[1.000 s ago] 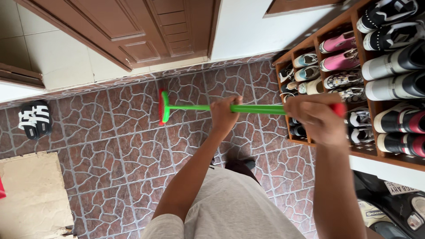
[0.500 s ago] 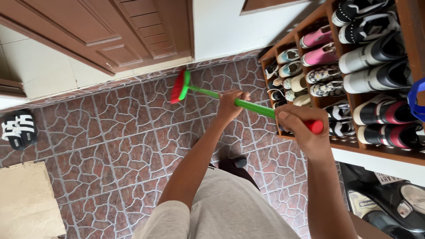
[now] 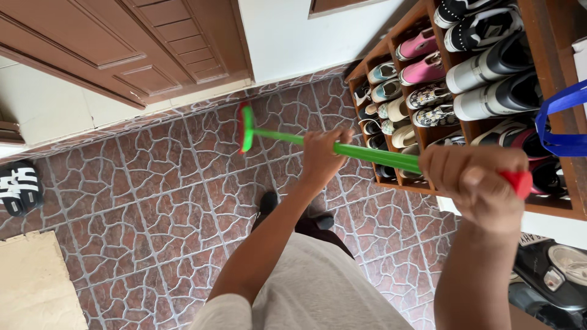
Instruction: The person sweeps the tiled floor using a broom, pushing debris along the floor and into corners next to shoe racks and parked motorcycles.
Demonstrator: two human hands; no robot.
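I hold a broom with a green handle (image 3: pixel 367 154) in both hands. My left hand (image 3: pixel 325 156) grips the handle partway down. My right hand (image 3: pixel 474 183) is closed around the top end, where a red cap shows. The broom's green and red head (image 3: pixel 246 127) rests on the brown stone-patterned floor tiles (image 3: pixel 153 201), near the base of a wooden door (image 3: pixel 140 43). My dark shoes (image 3: pixel 293 214) show on the floor below my arm.
A wooden shoe rack (image 3: pixel 550 67) full of several pairs of shoes stands at the right, with a blue strap (image 3: pixel 559 122) hanging on it. Black and white sandals (image 3: pixel 18 186) lie at the left. A beige mat (image 3: pixel 36 287) lies at the lower left. A scooter part (image 3: pixel 556 281) shows at the lower right.
The broom head has swept to the right and toward the wall, from mid-floor to near the door base. My view has shifted, so the rack looks closer.
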